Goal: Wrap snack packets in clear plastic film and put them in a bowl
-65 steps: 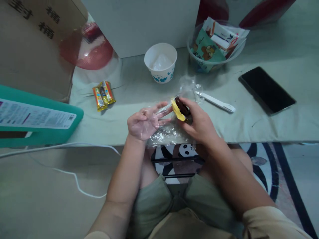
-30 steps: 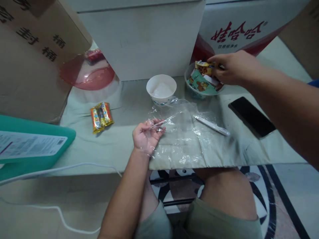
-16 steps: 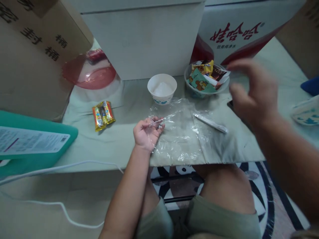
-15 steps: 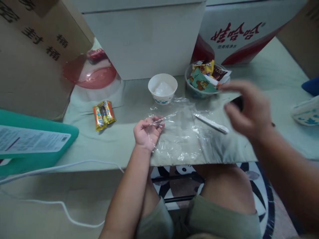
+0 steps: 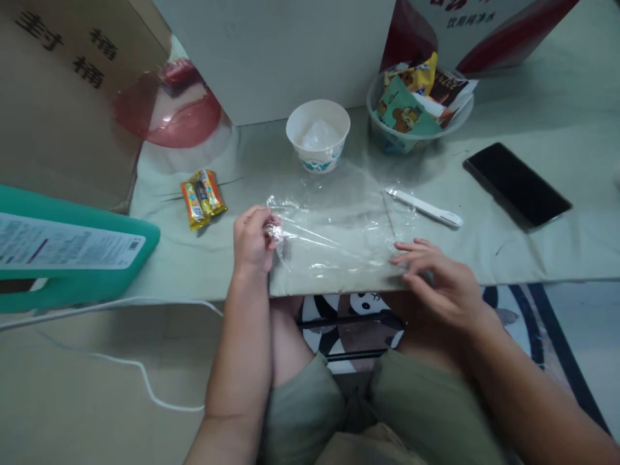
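A sheet of clear plastic film (image 5: 334, 242) lies spread over the cloth-covered table, reaching its front edge. My left hand (image 5: 254, 239) is closed on the film's bunched left edge. At the film's right edge, my right hand (image 5: 438, 278) hovers or lightly touches it, fingers apart; contact is hard to make out. Behind the film stands a white paper bowl (image 5: 322, 158) with crumpled clear plastic inside. A slim white tool with a narrow tip, like a craft knife (image 5: 426, 208), rests by the film's right side.
A black phone (image 5: 518, 186) lies at the right. A clear bowl (image 5: 387, 139) holds several wrapped snacks. Yellow snack packets (image 5: 203, 199) lie left. Cardboard boxes stand behind, a green jug (image 5: 140, 239) at the left edge. A white cable (image 5: 174, 300) hangs along the table's front.
My right hand has come down and left from near the snack bowl to the film's right edge. My left hand has shifted left, pulling the film flatter and wider. The view has tilted downward.
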`<action>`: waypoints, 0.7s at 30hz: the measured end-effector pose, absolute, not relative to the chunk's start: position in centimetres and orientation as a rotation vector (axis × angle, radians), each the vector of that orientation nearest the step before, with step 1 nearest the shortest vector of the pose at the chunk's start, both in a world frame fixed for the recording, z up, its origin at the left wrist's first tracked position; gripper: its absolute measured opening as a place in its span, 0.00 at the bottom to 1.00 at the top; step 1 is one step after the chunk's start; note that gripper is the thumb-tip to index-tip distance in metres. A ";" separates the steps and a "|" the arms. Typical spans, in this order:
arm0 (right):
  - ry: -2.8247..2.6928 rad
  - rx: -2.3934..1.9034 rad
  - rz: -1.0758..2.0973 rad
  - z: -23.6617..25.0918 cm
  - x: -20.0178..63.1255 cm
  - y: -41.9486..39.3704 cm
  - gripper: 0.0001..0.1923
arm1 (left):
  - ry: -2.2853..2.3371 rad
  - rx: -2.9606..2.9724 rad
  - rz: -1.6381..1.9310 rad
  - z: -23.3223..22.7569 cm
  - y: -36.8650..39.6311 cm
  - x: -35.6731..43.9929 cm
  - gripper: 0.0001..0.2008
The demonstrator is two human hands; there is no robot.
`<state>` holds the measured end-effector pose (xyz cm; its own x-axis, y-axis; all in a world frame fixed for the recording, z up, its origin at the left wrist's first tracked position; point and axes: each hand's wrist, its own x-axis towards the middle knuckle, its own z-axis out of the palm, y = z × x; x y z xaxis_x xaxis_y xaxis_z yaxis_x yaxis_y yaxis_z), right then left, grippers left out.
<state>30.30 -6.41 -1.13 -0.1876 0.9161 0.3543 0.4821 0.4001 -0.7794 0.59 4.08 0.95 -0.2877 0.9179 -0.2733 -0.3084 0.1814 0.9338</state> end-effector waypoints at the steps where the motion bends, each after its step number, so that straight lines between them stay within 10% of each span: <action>1: -1.659 -1.224 0.690 -1.2 30.4 -6.4 0.06 | 1.354 0.670 1.392 1.0 3.9 -0.2 0.14; 6: -1.045 -1.164 0.771 -2.3 30.1 -6.1 0.12 | 1.167 0.947 1.668 2.0 2.7 -1.8 0.22; 10: -1.026 -1.182 0.827 -2.7 30.1 -5.8 0.16 | 0.998 1.258 1.141 2.2 1.7 -0.3 0.40; 15: -0.978 -1.292 0.799 -2.1 30.4 -6.1 0.18 | 1.165 1.258 1.086 0.9 1.9 1.6 0.12; 21: -0.946 -1.498 0.712 -1.4 30.2 -7.0 0.13 | 1.261 1.165 1.276 -0.2 2.6 1.3 0.09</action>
<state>30.22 -7.02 -1.39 0.4875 0.8696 0.0778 0.1663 -0.0051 -0.9861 1.26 2.64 -0.17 -0.0820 0.9966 0.0029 -0.0094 -0.0037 0.9999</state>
